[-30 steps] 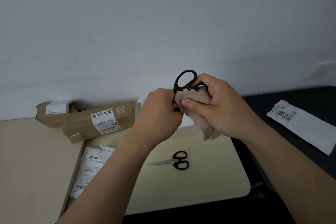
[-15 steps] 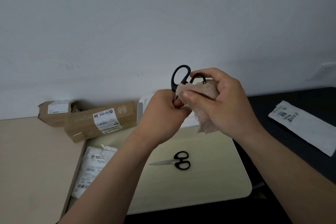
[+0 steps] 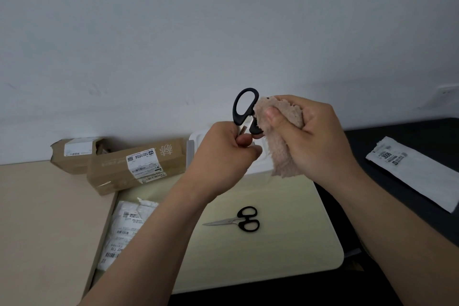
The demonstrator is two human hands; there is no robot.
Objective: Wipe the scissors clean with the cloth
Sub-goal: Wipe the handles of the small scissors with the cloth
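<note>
**Both hands closed: one round the scissors, one round the cloth**

The scissors [image 3: 235,110] are held in the air above the far edge of the pale board [image 3: 285,243], handles up, in front of the wall. The left hand [image 3: 223,159] grips them from below. Its fingers are curled tight into a fist round the blade end, so the blades are hidden inside it. Only a short pale strip of metal shows between the fist and the black handles. One handle loop stands free above the fist, with the wall visible through it.

The right hand [image 3: 315,136] holds the cloth [image 3: 283,159], a beige, fluffy piece. Its fingers are curled over the top of the cloth. Its thumb [image 3: 273,117] presses flat on the fabric, pinching it against the other handle loop, which is mostly covered. The loose end of the cloth hangs down below the hand, just beside the left fist. The two hands are close together at the scissors.

A second pair of scissors [image 3: 239,220] lies flat near the middle of the pale board, blades together, tips pointing toward the board's left edge. Past the board's far left corner sit two labelled cardboard boxes [image 3: 119,169]. A white mailer bag [image 3: 124,226] lies along the left edge. A white packet [image 3: 417,176] lies on the dark surface [image 3: 397,131] beyond the right edge.
</note>
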